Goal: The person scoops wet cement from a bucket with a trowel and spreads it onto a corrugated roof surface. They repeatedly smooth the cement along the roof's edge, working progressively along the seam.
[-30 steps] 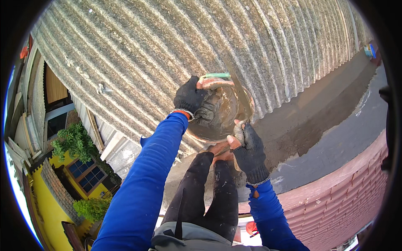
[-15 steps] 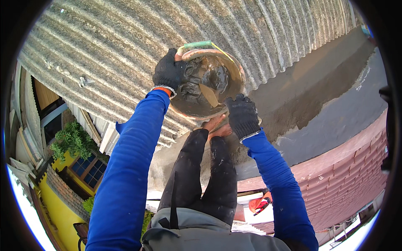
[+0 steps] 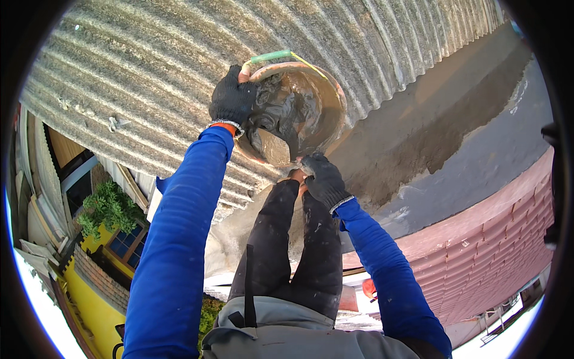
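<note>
- A round bucket (image 3: 330, 113) is seen at the edge of a corrugated roof (image 3: 149, 78), just beyond the feet (image 3: 296, 175); whether its weight is borne by the roof cannot be told.
- Wet grey mortar (image 3: 276, 107) is contained in it, gathered toward the left, while the right inner wall is thinly smeared.
- The bucket's rim is gripped at its upper left by the gloved left hand (image 3: 232, 99), beside a green handle sleeve (image 3: 270, 57).
- A trowel (image 3: 273, 148) is held in the closed right hand (image 3: 324, 181); its blade is kept inside the lower rim, and its handle is mostly hidden.
- The roof's wavy edge is bordered by a mortar-coated ledge (image 3: 412, 131), then by a smooth grey strip (image 3: 457, 182) and a pink surface (image 3: 496, 251).
</note>
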`<state>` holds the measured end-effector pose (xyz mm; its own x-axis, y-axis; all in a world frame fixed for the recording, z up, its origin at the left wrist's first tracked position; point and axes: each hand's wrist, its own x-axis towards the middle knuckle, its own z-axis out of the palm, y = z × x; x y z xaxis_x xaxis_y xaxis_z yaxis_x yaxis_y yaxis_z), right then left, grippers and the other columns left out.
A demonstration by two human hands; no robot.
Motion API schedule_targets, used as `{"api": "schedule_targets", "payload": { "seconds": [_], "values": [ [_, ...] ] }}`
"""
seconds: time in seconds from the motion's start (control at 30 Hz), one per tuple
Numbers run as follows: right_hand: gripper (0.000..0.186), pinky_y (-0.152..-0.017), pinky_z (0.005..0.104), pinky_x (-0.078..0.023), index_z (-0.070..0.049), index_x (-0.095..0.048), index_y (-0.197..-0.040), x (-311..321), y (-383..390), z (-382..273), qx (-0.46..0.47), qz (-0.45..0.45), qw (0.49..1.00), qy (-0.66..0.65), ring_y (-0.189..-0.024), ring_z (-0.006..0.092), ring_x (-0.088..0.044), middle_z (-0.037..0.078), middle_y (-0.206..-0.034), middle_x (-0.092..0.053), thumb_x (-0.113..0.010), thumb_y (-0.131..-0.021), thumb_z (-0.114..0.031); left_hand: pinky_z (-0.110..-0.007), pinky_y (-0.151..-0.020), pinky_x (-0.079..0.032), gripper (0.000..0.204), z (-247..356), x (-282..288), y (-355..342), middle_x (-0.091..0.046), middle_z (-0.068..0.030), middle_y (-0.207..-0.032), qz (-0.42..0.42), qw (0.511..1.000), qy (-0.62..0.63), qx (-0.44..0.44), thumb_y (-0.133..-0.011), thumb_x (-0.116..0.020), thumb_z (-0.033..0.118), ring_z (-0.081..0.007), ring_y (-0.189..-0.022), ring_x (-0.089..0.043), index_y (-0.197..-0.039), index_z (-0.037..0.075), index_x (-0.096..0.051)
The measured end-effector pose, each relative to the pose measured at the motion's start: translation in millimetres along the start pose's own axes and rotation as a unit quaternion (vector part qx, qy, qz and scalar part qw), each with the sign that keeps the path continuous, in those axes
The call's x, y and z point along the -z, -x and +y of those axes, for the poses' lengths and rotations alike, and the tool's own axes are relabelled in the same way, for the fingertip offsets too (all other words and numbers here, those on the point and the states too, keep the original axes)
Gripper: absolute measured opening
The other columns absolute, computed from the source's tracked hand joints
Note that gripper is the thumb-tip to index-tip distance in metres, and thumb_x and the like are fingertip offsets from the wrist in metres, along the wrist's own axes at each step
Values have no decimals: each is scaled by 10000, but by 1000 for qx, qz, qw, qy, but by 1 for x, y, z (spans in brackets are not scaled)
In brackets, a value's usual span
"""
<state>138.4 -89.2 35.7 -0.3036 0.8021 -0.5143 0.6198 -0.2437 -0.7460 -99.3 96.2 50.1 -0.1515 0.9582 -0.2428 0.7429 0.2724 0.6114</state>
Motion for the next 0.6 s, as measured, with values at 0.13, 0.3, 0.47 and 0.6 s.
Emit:
{"api": "schedule_targets", "payload": {
  "seconds": [0.13,0.3,0.47,0.6],
  "values": [
    [538,-1031,383,-432,-73,-606,-1275,-18,12,14,-72,-31,994,-80,-1200,342,-574,188,-1278,-612,-765,-764,-130,-519,-694,-467,399,-1,-1,0,-638,-221,-823,3,1000,-1,4,-1014,-423,432,-447,-802,-613,-993,86,-619],
    [518,-1001,362,-451,4,-590,-1256,-21,27,34,-112,-79,979,-153,-1187,304,-592,187,-1262,-624,-778,-805,-167,-498,-695,-468,410,-14,-5,-4,-649,-218,-835,-2,999,23,-22,-1023,-425,417,-443,-812,-618,-984,64,-630],
    [566,-993,374,-459,-185,-587,-1339,-14,45,53,5,-49,972,-228,-1195,313,-578,161,-1231,-621,-730,-803,-74,-350,-745,-479,453,-28,-14,-10,-674,-97,-867,-8,990,144,-10,-1051,-425,389,-189,-793,-601,-1046,-11,-638],
    [425,-963,489,-408,-147,-629,-1241,-6,69,57,43,104,978,-174,-996,324,-606,125,-1058,-640,-725,-830,-200,-335,-770,-480,450,-33,-12,-14,-670,-115,-940,-24,991,128,-18,-1062,-412,369,-182,-835,-592,-1084,-25,-627]
  ]
}}
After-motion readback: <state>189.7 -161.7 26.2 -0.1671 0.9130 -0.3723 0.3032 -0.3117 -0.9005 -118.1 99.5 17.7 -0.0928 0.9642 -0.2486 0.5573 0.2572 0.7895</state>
